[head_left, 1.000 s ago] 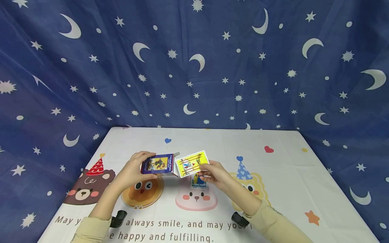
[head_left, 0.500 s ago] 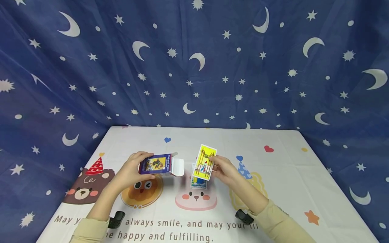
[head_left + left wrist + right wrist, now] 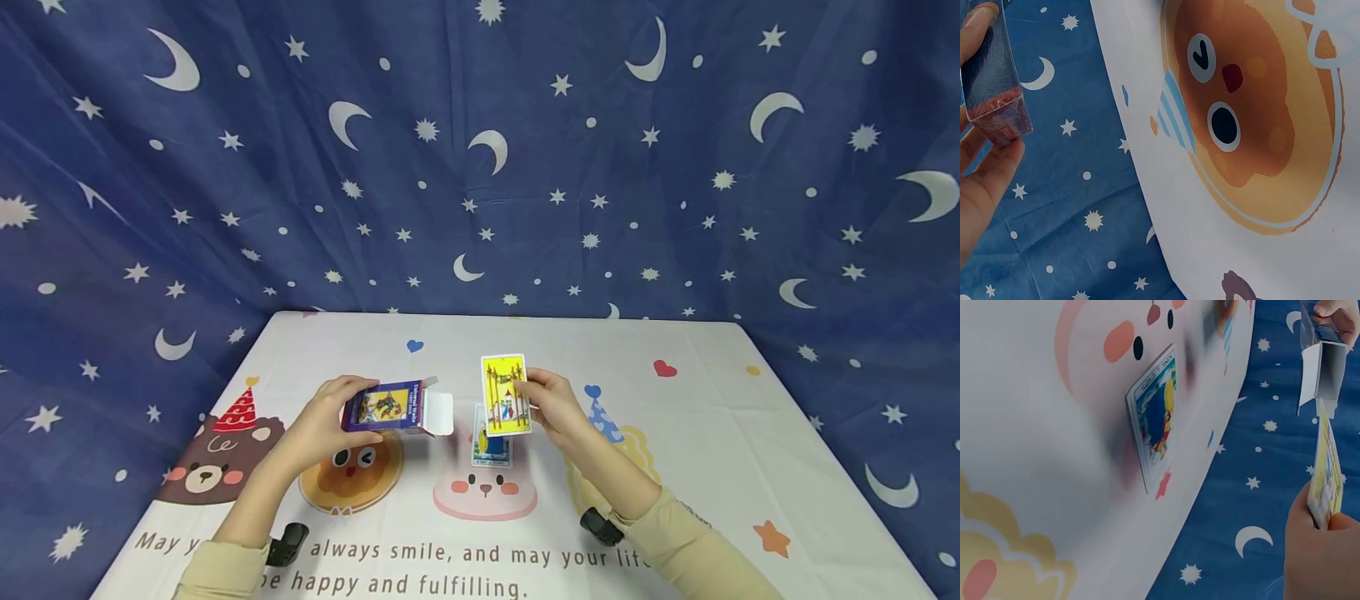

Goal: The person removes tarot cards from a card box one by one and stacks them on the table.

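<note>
My left hand point(image 3: 322, 421) grips a purple tarot card box point(image 3: 386, 406) by its closed end, thumb on one side and fingers on the other. The box's white flap point(image 3: 438, 414) is folded out toward the right, and in the right wrist view the open end of the box point(image 3: 1333, 365) looks hollow. My right hand point(image 3: 553, 406) pinches a yellow-faced tarot card point(image 3: 507, 393) by its right edge, held upright above the table. Below it a small stack of tarot cards point(image 3: 1159, 419), blue picture on top, lies on the tablecloth, partly covered by the held card in the head view.
A white tablecloth point(image 3: 705, 450) with printed cartoon animals and lettering covers the table. Behind it and at both sides hangs a dark blue curtain point(image 3: 547, 167) with moons and stars. A black wrist strap piece point(image 3: 288, 544) sits at each forearm.
My right hand has drawn the yellow card away from the box to the right and turned it from slanted to upright, exposing the white flap. The left hand and box have barely moved.
</note>
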`<action>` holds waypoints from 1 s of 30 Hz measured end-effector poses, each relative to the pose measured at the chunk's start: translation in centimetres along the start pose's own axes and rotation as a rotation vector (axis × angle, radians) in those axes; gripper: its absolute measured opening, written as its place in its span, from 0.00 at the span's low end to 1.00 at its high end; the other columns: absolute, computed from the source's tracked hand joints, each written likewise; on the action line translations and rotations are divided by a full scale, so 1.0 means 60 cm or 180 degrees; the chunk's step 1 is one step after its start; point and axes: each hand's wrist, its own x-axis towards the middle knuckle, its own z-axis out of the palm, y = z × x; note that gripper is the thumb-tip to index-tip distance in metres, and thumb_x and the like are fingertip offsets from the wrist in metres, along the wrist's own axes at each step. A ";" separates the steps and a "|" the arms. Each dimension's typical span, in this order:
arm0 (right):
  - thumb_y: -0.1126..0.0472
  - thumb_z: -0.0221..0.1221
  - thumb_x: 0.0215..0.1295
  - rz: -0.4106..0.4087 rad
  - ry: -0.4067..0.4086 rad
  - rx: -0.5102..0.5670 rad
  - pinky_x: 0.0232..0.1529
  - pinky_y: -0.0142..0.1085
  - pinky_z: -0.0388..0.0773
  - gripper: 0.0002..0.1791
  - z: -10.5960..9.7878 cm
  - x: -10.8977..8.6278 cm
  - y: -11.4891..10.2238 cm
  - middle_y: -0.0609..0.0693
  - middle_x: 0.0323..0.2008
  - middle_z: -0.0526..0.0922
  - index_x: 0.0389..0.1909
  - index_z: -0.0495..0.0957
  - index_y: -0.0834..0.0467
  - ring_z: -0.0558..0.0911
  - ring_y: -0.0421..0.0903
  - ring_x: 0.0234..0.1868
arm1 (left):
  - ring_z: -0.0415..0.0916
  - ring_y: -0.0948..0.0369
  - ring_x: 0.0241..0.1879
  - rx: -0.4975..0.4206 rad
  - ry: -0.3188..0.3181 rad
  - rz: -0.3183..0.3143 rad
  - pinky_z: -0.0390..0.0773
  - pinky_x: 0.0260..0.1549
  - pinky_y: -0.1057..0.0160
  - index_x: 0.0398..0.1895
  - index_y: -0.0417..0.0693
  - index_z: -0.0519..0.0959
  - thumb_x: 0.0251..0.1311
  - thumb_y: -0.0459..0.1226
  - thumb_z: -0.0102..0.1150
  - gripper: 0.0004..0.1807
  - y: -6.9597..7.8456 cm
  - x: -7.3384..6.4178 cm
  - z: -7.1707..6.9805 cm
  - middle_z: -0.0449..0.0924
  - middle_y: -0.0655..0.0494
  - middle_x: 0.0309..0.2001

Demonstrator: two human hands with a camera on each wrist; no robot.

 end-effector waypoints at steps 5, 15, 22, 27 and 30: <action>0.69 0.51 0.64 0.0050 0.0234 -0.0161 0.32 0.27 0.79 0.18 0.003 0.004 0.001 0.55 0.43 0.82 0.55 0.73 0.66 0.81 0.38 0.33 | 0.66 0.45 0.58 0.0017 -0.0008 -0.0014 0.72 0.56 0.41 0.60 0.43 0.70 0.39 0.41 0.77 0.41 -0.001 0.000 0.000 0.71 0.44 0.57; 0.73 0.55 0.62 0.0015 0.0082 -0.0257 0.30 0.25 0.80 0.16 -0.001 0.008 0.009 0.59 0.40 0.85 0.51 0.72 0.70 0.83 0.38 0.30 | 0.66 0.45 0.58 0.0009 -0.0008 -0.0059 0.72 0.55 0.41 0.61 0.43 0.70 0.39 0.41 0.77 0.41 0.002 -0.001 -0.002 0.71 0.43 0.57; 0.67 0.57 0.63 0.0041 0.0265 -0.0366 0.30 0.29 0.82 0.07 -0.003 0.009 0.013 0.49 0.30 0.84 0.40 0.74 0.66 0.83 0.40 0.27 | 0.66 0.45 0.57 0.0030 0.0009 -0.0031 0.71 0.56 0.40 0.60 0.43 0.70 0.38 0.40 0.77 0.41 0.006 0.000 -0.007 0.71 0.43 0.56; 0.66 0.56 0.63 0.0120 0.0396 -0.0596 0.30 0.28 0.78 0.09 -0.004 0.011 0.019 0.52 0.34 0.83 0.42 0.75 0.65 0.80 0.39 0.29 | 0.65 0.44 0.58 0.0044 -0.0004 -0.0034 0.71 0.56 0.40 0.60 0.43 0.70 0.38 0.39 0.77 0.41 0.006 0.000 -0.007 0.71 0.43 0.57; 0.66 0.57 0.62 0.0169 0.0408 -0.0686 0.30 0.29 0.77 0.11 -0.004 0.014 0.023 0.53 0.36 0.83 0.45 0.76 0.65 0.79 0.39 0.30 | 0.65 0.44 0.58 0.0043 -0.0009 -0.0048 0.71 0.56 0.40 0.60 0.43 0.70 0.38 0.39 0.77 0.41 0.006 -0.001 -0.007 0.71 0.43 0.57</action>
